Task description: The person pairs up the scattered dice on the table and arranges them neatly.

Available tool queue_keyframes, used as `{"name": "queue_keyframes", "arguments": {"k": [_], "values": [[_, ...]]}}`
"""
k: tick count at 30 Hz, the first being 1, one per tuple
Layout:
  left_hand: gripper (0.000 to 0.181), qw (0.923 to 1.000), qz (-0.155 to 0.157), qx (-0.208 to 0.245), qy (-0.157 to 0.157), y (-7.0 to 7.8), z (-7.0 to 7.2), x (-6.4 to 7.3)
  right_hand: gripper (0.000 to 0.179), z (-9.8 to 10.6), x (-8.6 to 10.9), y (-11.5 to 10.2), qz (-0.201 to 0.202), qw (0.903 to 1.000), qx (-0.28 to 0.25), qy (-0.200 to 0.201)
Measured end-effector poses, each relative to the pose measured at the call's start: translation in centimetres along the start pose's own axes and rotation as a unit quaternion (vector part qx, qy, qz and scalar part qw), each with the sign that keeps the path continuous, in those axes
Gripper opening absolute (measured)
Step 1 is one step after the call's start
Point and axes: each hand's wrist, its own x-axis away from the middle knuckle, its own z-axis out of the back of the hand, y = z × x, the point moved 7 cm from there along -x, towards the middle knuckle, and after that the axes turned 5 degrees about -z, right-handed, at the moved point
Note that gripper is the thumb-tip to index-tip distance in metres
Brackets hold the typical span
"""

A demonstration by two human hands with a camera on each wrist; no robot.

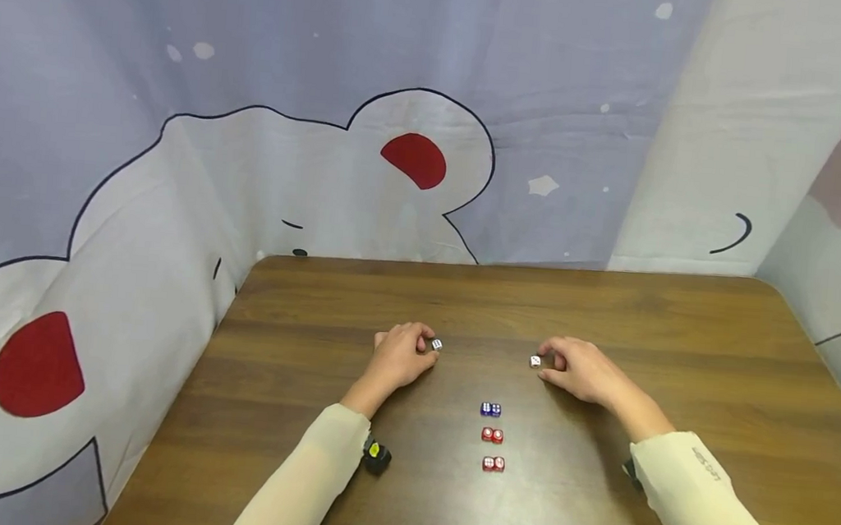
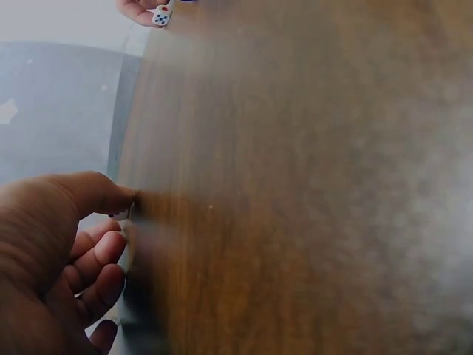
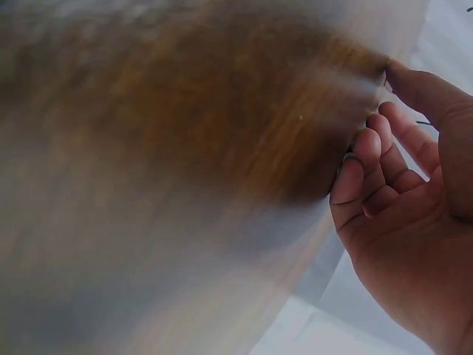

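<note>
A white die [image 1: 437, 345] lies on the table at the tips of my left hand [image 1: 403, 353], between the thumb and forefinger. The left wrist view shows that die [image 2: 120, 215] mostly hidden behind the thumb [image 2: 103, 194]. My right hand [image 1: 581, 369] reaches in from the other side, with its thumb and forefinger spread about a second white die [image 1: 535, 361]. This second die [image 2: 161, 15] also appears at the top of the left wrist view, pips showing. In the right wrist view the right hand [image 3: 414, 177] has loosely bent fingers; no die can be seen there.
Nearer me, between the forearms, sit a pair of blue dice [image 1: 490, 409], a pair of red dice [image 1: 492, 435] and another red pair [image 1: 493, 464], stacked in a column of rows. The brown wooden table [image 1: 359, 291] ends at a patterned curtain [image 1: 587, 127].
</note>
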Motion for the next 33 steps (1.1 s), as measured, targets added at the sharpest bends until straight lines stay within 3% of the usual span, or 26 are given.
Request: {"name": "queue_keyframes", "arguments": {"k": [6, 20, 33], "values": [[0.025, 0.9997, 0.012, -0.007, -0.018, -0.3, -0.4, 0.1, 0.021, -0.6, 0.2, -0.1, -0.002, 0.9998, -0.005, -0.018], [0.019, 1.0, -0.005, 0.004, -0.007, 0.2, -0.5, -0.7, 0.012, -0.1, 0.2, 0.1, -0.02, 0.9997, -0.009, -0.011], [0.014, 1.0, -0.007, 0.006, -0.004, 0.4, -0.4, -0.6, 0.01, -0.3, -0.4, -0.8, -0.006, 1.0, -0.001, -0.006]]}}
